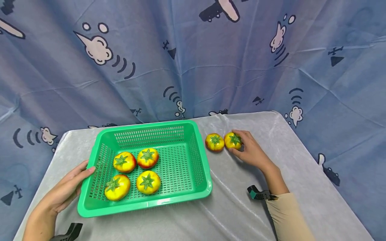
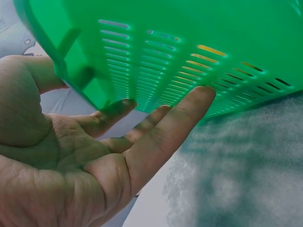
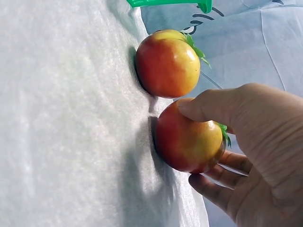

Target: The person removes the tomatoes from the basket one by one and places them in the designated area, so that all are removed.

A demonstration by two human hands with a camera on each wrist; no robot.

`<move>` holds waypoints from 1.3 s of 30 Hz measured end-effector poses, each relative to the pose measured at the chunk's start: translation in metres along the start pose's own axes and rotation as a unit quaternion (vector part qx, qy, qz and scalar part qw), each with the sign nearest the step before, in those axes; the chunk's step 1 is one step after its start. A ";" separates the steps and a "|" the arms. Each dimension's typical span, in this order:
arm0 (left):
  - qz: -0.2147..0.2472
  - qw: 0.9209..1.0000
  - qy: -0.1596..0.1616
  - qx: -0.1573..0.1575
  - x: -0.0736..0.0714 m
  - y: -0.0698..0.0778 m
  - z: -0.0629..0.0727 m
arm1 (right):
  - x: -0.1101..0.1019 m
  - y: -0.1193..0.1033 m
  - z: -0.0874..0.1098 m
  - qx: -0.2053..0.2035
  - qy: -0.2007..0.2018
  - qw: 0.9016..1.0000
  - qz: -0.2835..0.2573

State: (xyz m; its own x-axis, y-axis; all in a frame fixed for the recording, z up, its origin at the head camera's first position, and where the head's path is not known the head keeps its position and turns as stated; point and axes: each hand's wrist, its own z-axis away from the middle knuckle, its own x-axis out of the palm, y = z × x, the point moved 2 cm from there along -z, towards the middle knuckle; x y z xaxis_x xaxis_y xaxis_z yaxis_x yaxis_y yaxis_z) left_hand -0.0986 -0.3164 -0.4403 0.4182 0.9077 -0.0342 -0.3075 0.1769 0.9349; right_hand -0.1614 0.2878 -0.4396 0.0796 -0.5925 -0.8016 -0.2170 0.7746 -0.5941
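Note:
My left hand [image 1: 67, 185] holds the left rim of a green plastic basket [image 1: 200, 160], thumb over the rim. Its fingers [image 2: 161, 137] lie against the slotted outside in the left wrist view. Inside the basket, toward its left, sit several yellow-red tomatoes, such as one tomato [image 1: 147, 182] at the front, with green star-shaped leaves. Right of the basket, my right hand [image 1: 251, 150] grips a tomato [image 3: 184, 139] on the table between thumb and fingers. A second loose tomato [image 3: 165, 64] stands right beside it, on the basket side.
A grey-white cloth [image 1: 229, 214] covers the table, with soft wrinkles. Behind it hangs a blue patterned curtain [image 1: 193, 67], close to the table's back edge. Black straps are on both wrists, including a strap [image 1: 260, 194] on the right one.

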 end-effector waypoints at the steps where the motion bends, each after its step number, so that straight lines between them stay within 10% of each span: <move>1: 0.002 1.000 -0.002 0.002 0.000 0.000 0.000 | 0.000 0.000 0.000 0.000 0.000 1.000 0.001; 39: -0.010 1.000 0.003 0.004 0.000 0.005 0.000 | 0.003 -0.002 -0.005 0.009 -0.001 1.000 0.005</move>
State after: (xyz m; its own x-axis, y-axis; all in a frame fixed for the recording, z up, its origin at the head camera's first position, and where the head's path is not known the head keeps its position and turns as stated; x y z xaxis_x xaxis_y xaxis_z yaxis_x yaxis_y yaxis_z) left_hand -0.1002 -0.3161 -0.4356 0.4199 0.9059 -0.0552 -0.2926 0.1926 0.9366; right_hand -0.1655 0.2832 -0.4400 0.0799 -0.5843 -0.8076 -0.2012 0.7841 -0.5871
